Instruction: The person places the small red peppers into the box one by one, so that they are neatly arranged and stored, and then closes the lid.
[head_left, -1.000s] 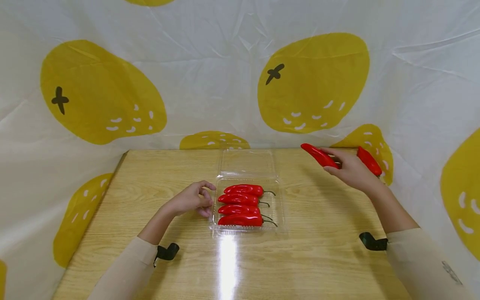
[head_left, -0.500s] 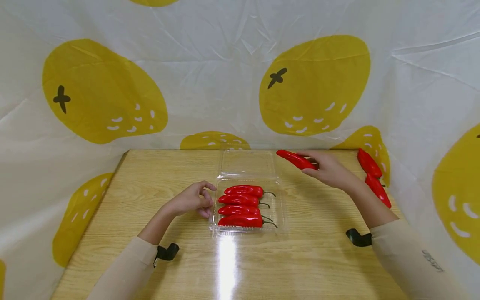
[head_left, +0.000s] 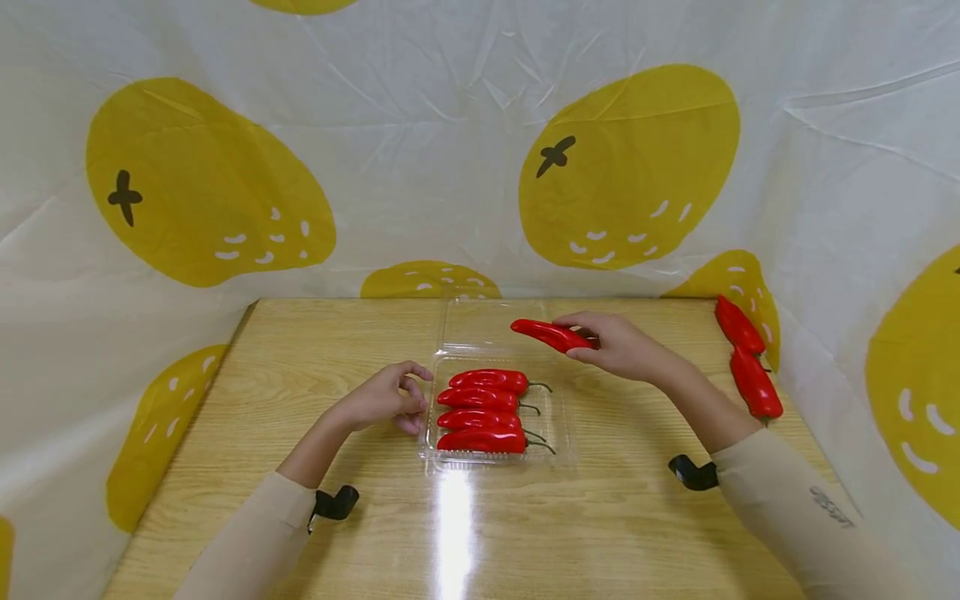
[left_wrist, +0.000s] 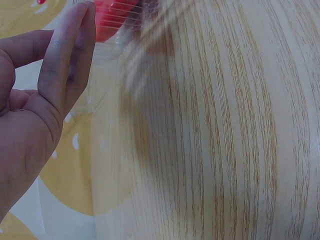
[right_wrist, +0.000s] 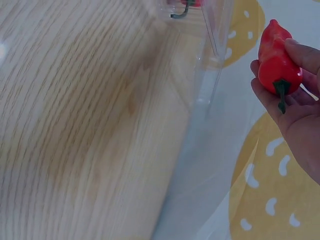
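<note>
My right hand holds a red chili pepper above the back right part of a clear plastic clamshell box. In the right wrist view the thumb and fingers grip this pepper, its green stem towards the wrist. Several red peppers lie side by side in the box, stems to the right. My left hand rests at the box's left edge with loosely bent fingers; whether the fingertips touch the plastic I cannot tell.
The box's transparent lid lies folded back towards the curtain. Two more red peppers, a farther one and a nearer one, lie by the right edge of the wooden table. A white curtain with yellow fruit prints surrounds the table.
The right hand has carried its pepper leftwards from the table's right side to over the box, leaving the two peppers there in view. The left hand has stayed put.
</note>
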